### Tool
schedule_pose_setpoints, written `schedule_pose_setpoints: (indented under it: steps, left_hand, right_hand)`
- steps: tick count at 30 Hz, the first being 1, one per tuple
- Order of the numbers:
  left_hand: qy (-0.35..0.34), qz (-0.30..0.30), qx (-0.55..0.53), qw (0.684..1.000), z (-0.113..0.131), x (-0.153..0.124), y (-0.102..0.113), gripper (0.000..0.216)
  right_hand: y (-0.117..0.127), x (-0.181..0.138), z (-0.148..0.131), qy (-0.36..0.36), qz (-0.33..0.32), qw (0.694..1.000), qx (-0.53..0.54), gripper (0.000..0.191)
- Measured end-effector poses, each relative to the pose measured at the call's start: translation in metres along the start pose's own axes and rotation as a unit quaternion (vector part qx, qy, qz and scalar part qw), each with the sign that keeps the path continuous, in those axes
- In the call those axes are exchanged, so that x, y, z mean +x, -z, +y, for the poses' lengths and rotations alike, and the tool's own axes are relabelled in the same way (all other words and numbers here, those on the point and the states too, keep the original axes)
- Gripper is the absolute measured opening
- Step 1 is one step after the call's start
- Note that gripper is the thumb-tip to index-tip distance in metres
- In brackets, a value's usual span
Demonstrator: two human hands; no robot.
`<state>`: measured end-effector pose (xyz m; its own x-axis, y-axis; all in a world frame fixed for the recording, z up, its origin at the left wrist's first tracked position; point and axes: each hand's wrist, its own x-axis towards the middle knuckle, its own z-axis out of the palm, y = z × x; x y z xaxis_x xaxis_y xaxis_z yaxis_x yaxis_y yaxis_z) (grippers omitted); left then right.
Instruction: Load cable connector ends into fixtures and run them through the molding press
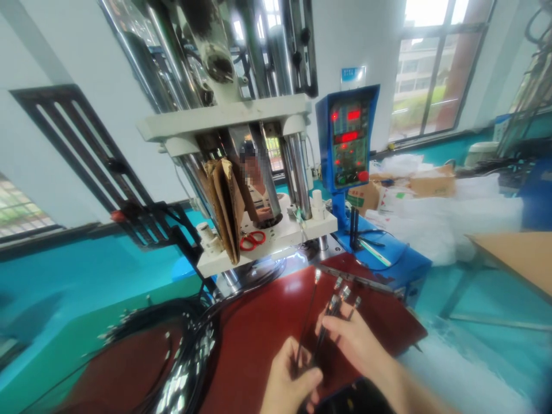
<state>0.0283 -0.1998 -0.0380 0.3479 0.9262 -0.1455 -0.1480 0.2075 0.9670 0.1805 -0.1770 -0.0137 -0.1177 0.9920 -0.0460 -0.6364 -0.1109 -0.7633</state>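
Observation:
Near the front edge of the dark red tabletop [259, 322], my left hand [293, 376] is closed on black cables [319, 345]. One thin strand rises from it to a small metal connector [318, 276]. To the right and a little higher, my right hand [349, 330] pinches the same bunch just below several silvery connector ends [344, 293]. The lower part of the bunch is hidden behind my left fingers. A large coil of black cables [190, 356] with shiny connectors lies to the left of both hands.
Ahead stands a press machine [233, 115] with steel columns. Cardboard [226, 213] and red-handled scissors [252, 240] rest on its plate. A blue control box [348, 138] with red displays is at the right, above a blue surface holding tools. White bags [466, 213] are piled behind.

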Motion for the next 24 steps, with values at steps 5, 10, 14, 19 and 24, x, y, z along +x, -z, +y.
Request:
schedule_pose_setpoints:
  steps: [5, 10, 14, 19, 24]
  left_hand:
    - [-0.002, 0.007, 0.047, 0.999, 0.001, 0.002, 0.0, 0.04]
    - [0.028, 0.001, 0.026, 0.999, 0.0, 0.006, 0.003, 0.04]
    - [0.024, -0.059, 0.046, 0.997, -0.004, 0.01, 0.006, 0.039]
    - [0.011, -0.088, 0.03, 0.996, -0.005, 0.009, 0.005, 0.043]
    - [0.025, -0.187, 0.026, 0.982, -0.001, 0.009, -0.009, 0.046]
  right_hand:
    - [0.005, 0.002, 0.0, 0.009, 0.001, 1.0, 0.011, 0.013]
    - [0.006, 0.007, -0.003, 0.057, 0.018, 0.995, 0.085, 0.007]
    - [0.005, 0.01, -0.006, 0.044, 0.03, 0.992, 0.111, 0.005]
    - [0.009, 0.01, -0.016, 0.019, -0.021, 0.997, 0.071, 0.013]
    - [0.007, 0.003, -0.023, -0.011, -0.2, 0.966, -0.164, 0.021]
